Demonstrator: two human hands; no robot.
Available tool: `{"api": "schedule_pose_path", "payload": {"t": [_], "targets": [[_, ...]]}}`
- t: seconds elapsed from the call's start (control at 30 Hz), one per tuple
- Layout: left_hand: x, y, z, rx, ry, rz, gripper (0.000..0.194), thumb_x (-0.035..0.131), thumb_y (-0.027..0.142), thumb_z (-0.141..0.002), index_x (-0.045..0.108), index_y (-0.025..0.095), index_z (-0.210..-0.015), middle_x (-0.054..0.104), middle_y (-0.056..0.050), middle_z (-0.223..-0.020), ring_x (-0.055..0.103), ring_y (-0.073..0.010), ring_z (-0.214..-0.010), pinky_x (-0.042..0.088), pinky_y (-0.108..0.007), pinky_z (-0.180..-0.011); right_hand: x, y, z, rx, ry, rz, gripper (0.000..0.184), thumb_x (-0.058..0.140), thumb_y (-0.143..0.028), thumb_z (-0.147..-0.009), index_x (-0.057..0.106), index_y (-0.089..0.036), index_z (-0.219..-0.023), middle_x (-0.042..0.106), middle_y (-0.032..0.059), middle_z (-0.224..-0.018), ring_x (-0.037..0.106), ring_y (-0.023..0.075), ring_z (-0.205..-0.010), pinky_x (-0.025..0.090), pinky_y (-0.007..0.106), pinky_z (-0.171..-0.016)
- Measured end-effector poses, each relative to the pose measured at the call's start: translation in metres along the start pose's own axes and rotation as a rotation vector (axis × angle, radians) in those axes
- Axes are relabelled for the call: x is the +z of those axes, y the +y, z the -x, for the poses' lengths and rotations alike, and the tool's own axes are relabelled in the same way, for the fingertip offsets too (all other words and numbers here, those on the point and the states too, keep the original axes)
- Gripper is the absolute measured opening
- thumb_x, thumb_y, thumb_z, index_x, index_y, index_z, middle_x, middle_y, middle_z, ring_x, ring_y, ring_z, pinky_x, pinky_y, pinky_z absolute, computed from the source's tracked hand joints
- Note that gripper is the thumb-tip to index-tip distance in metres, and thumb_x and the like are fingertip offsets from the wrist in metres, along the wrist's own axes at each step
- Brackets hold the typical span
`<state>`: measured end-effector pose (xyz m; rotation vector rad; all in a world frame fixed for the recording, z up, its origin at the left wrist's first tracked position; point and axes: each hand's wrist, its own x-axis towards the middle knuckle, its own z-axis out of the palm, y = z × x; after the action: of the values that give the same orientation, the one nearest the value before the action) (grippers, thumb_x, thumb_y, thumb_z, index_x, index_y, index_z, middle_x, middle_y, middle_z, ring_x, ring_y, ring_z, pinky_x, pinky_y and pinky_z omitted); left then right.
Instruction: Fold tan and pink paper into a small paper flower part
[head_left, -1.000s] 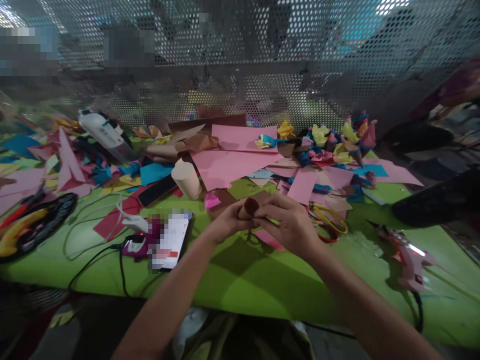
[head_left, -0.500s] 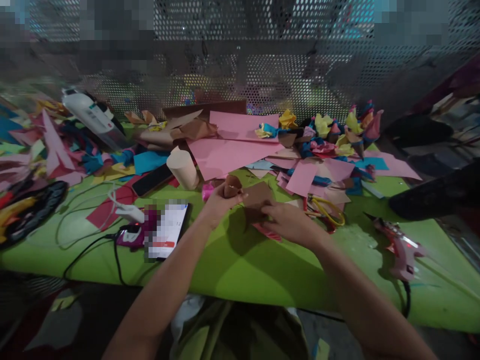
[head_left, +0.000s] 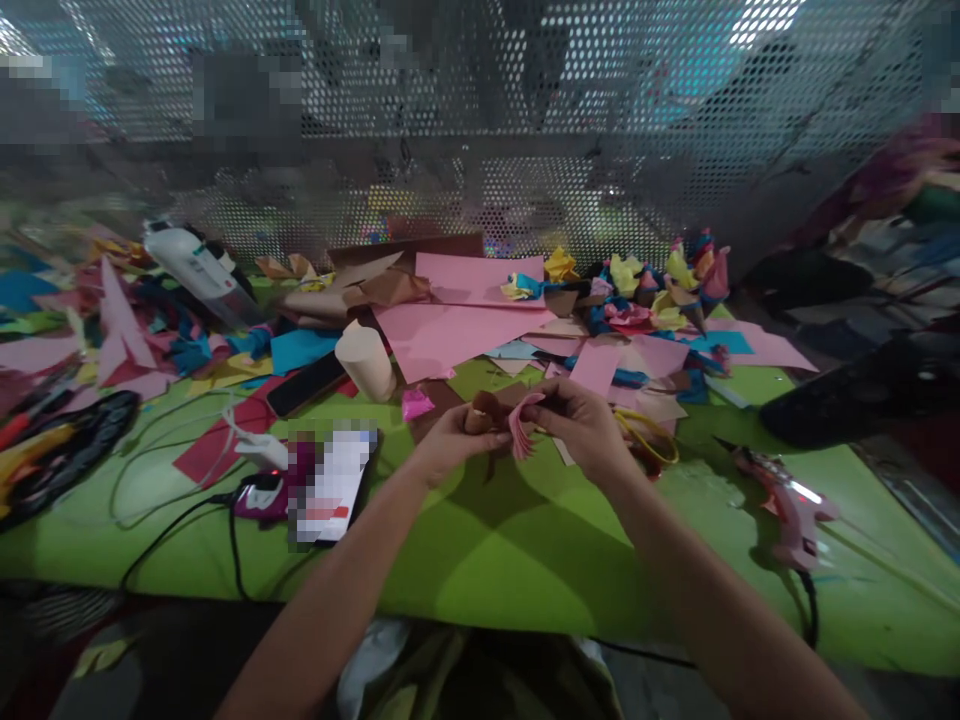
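Between the fingers of my left hand (head_left: 450,443) is a small rolled brown paper cone (head_left: 484,412). My right hand (head_left: 577,418) pinches a pink fringed paper strip (head_left: 523,428), its cut ends hanging downward. The strip is held close to the right of the cone; whether the two touch I cannot tell. Beyond my left hand lies a bright pink piece (head_left: 417,403), and brown paper (head_left: 442,397) rests partly hidden behind my hands.
A pink glue gun (head_left: 787,505) lies at the right, near yellow-handled scissors (head_left: 660,437). A lit phone (head_left: 337,485) and a power strip (head_left: 262,497) with cables are at the left. Behind stand a cream paper roll (head_left: 365,360), pink sheets (head_left: 457,335) and crumpled paper flowers (head_left: 652,290).
My right hand has let go of the brown sheet and picked up the pink fringed strip, raising it beside the cone. The brown sheet now lies farther back. The view has tilted slightly upward.
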<state>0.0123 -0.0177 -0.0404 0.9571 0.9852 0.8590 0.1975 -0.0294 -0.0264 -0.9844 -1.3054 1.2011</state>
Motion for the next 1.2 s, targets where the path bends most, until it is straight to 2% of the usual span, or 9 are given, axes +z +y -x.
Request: {"api": "schedule_pose_path", "payload": {"t": [0.13, 0.3, 0.47, 0.53, 0.7, 0.8, 0.9, 1.03, 1.2], "targets": [[0.004, 0.000, 0.002, 0.021, 0.059, -0.033, 0.050, 0.096, 0.026, -0.038, 0.072, 0.013, -0.080, 0.074, -0.003, -0.076, 0.067, -0.0179, -0.075, 0.053, -0.033, -0.080, 0.007, 0.004, 0.001, -0.023, 0.023, 0.005, 0.028, 0.080, -0.044, -0.072, 0.068, -0.021, -0.082, 0.068, 0.0012, -0.075, 0.062, 0.0151, -0.065, 0.052, 0.028, -0.060], [0.008, 0.005, 0.004, 0.124, -0.020, -0.092, 0.043, 0.092, 0.025, -0.045, 0.070, 0.014, -0.081, 0.073, -0.004, -0.081, 0.067, -0.0186, -0.079, 0.054, -0.032, -0.079, 0.011, 0.005, 0.004, -0.003, 0.013, -0.019, 0.026, 0.076, -0.043, -0.076, 0.066, -0.020, -0.081, 0.065, -0.0004, -0.069, 0.056, 0.0125, -0.056, 0.046, 0.025, -0.052], [0.006, 0.002, 0.003, 0.247, 0.093, -0.182, 0.033, 0.082, 0.017, -0.050, 0.072, 0.017, -0.081, 0.072, -0.002, -0.083, 0.065, -0.0185, -0.082, 0.052, -0.031, -0.081, 0.010, -0.004, 0.008, -0.031, -0.090, 0.043, 0.022, 0.071, -0.041, -0.082, 0.068, -0.021, -0.090, 0.070, 0.0035, -0.090, 0.065, 0.0181, -0.083, 0.052, 0.030, -0.073], [0.003, 0.000, 0.002, 0.261, 0.118, -0.217, 0.032, 0.078, 0.015, -0.051, 0.072, 0.017, -0.083, 0.073, -0.002, -0.085, 0.065, -0.0195, -0.084, 0.052, -0.031, -0.081, 0.010, -0.007, 0.008, -0.059, -0.096, 0.118, 0.020, 0.073, -0.038, -0.080, 0.069, -0.021, -0.091, 0.070, 0.0034, -0.091, 0.065, 0.0193, -0.084, 0.052, 0.032, -0.077], [0.001, -0.001, 0.003, 0.260, 0.060, -0.230, 0.032, 0.074, 0.013, -0.052, 0.072, 0.016, -0.084, 0.073, -0.002, -0.085, 0.065, -0.0197, -0.084, 0.052, -0.031, -0.082, 0.006, -0.013, 0.006, -0.132, -0.020, 0.283, 0.016, 0.075, -0.035, -0.077, 0.070, -0.021, -0.085, 0.070, 0.0029, -0.082, 0.065, 0.0193, -0.077, 0.052, 0.032, -0.072], [0.003, -0.004, -0.001, 0.208, 0.066, -0.227, 0.033, 0.079, 0.017, -0.052, 0.071, 0.016, -0.084, 0.072, -0.004, -0.087, 0.066, -0.0200, -0.083, 0.053, -0.032, -0.081, 0.001, -0.016, 0.007, -0.152, 0.089, 0.239, 0.022, 0.078, -0.038, -0.076, 0.068, -0.022, -0.087, 0.069, 0.0022, -0.081, 0.064, 0.0182, -0.077, 0.052, 0.031, -0.073], [0.002, -0.011, -0.007, 0.217, 0.097, -0.229, 0.041, 0.084, 0.017, -0.047, 0.069, 0.016, -0.086, 0.072, -0.006, -0.091, 0.065, -0.0215, -0.086, 0.052, -0.034, -0.085, 0.000, -0.016, 0.009, -0.134, 0.100, 0.152, 0.029, 0.081, -0.041, -0.073, 0.067, -0.022, -0.091, 0.070, 0.0027, -0.085, 0.063, 0.0181, -0.080, 0.052, 0.031, -0.075], [0.002, -0.016, -0.009, 0.286, 0.038, -0.267, 0.043, 0.085, 0.019, -0.051, 0.069, 0.016, -0.091, 0.072, -0.008, -0.098, 0.065, -0.0241, -0.093, 0.051, -0.036, -0.089, 0.006, -0.013, 0.010, -0.070, 0.032, 0.106, 0.030, 0.082, -0.043, -0.072, 0.068, -0.022, -0.088, 0.070, 0.0021, -0.084, 0.064, 0.0177, -0.078, 0.050, 0.031, -0.073], [0.005, -0.014, -0.003, 0.236, -0.124, -0.280, 0.052, 0.084, 0.023, -0.061, 0.067, 0.016, -0.110, 0.070, -0.010, -0.115, 0.064, -0.0265, -0.106, 0.048, -0.039, -0.098, 0.015, -0.008, 0.012, -0.045, -0.022, 0.082, 0.026, 0.080, -0.042, -0.074, 0.069, -0.022, -0.085, 0.070, 0.0015, -0.082, 0.064, 0.0174, -0.078, 0.049, 0.029, -0.072]]}}
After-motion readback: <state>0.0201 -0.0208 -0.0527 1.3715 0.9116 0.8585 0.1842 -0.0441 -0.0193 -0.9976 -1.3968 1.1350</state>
